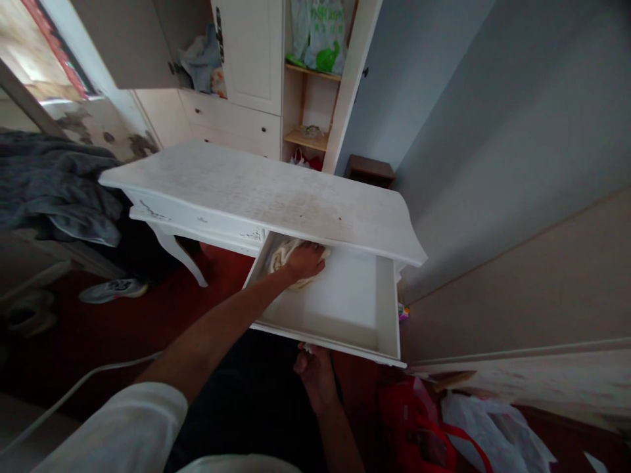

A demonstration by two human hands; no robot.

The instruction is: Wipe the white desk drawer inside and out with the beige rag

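Note:
A white drawer (350,295) is pulled out of a white table (256,180) with curved legs. Inside it, at the back left corner, my left hand (307,260) is closed on a cream-coloured cloth (282,255), pressing it against the drawer's floor and side. Part of the cloth is covered by the hand. Below the drawer's front edge, my right hand (315,374) has its fingers curled around a small pale knob (307,347) at the front panel. Most of the knob is hidden by the fingers.
Behind the table stands a white cabinet (251,52) with a shelf holding plastic bags (323,36). Dark grey clothing (54,184) is heaped at left, above a shoe (113,290). A red bag (414,427) and a white plastic bag (493,427) lie at lower right. A wall rises on the right.

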